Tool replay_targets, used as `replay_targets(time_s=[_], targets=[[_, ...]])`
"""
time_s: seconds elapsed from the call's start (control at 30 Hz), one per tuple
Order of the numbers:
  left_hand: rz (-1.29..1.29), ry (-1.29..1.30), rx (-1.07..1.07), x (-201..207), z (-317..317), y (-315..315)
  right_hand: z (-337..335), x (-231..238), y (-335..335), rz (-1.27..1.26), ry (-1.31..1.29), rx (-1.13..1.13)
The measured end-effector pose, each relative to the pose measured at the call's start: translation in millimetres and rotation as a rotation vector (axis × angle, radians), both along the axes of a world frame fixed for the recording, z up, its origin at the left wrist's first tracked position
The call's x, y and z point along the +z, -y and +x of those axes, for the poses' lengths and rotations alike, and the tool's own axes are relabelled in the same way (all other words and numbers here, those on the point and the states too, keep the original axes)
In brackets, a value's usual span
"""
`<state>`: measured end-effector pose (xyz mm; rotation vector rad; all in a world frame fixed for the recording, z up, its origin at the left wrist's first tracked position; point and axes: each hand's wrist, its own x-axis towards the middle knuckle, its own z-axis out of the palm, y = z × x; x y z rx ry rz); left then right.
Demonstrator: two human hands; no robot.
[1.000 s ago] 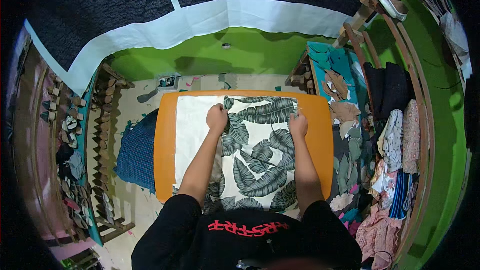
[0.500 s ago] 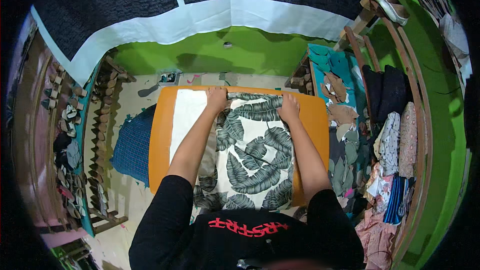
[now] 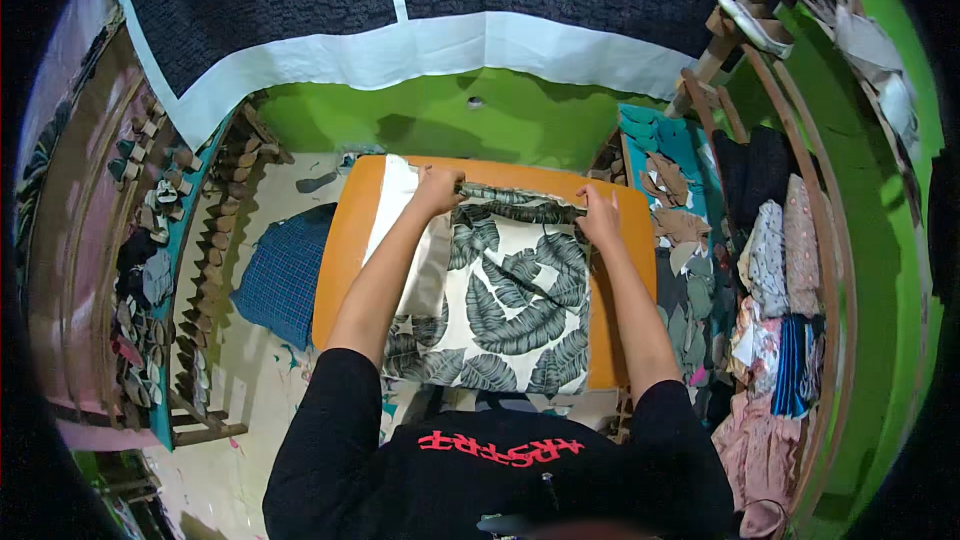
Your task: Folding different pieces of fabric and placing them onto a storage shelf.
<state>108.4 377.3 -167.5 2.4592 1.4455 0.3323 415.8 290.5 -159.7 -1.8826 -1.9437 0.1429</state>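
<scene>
Atop the orange table (image 3: 345, 260), leaf-print cloth (image 3: 520, 300) has its far edge pinched by the left hand (image 3: 438, 190) and right hand (image 3: 600, 218), 2 closed grips as far as this distant view shows. Folding or straightening seems in hand; next calls for even tension.

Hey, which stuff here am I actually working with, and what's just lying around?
In the work:
Leaf-print cloth, pinched near its far end by your left grip and right grip
White fabric beside it
Orange table underneath

Lying about:
Checked cloth, left of the table
Brown pieces, right
Pink cloth, lower right
White shoe, upper right
</scene>
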Motion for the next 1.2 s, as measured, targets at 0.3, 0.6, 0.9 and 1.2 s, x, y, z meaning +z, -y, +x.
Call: replay_targets(time_s=[0.3,0.6,0.9,1.2], targets=[[0.058,0.245,-0.408,68,-45,125,-35,61,162,-0.273,-0.094,0.126],[-0.215,0.004,-0.676,104,-108,296,-106,94,349,-0.757,0.226,0.183],[0.142,0.468,-0.446,277,-145,363,-136,253,423,0.357,-0.220,-0.036],[0.079,0.425,-0.412,227,-161,358,-149,234,422,0.413,-0.128,-0.099]])
